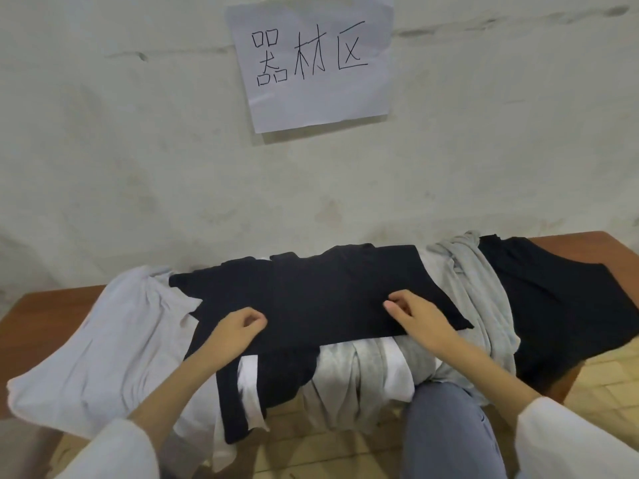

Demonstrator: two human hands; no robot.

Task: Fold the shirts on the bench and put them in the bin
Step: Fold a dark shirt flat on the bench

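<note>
Left hand [238, 327] and right hand [416, 318] pinch the black shirt [311, 292] with curled fingers; heaped shirts [103, 340] hide most of the bench [48, 305].

Desk [45, 305]: brown wooden top. I see bare wood only at its two ends.

Landmark: black shirt [311, 295], spread flat mid-desk, resting on other cloth rather than on the wood.

- Left of it: a pale white shirt [103, 340], crumpled, touching it and drooping over the front edge.
- Under it: white and grey garments [349, 371] hang over the front edge. I cannot tell how many.
- Just right of it: a light grey shirt [484, 292], bunched, running from the back edge to the front.
- Further right, beyond the grey one: a second black garment [560, 305], spread out and overhanging the front.
</note>
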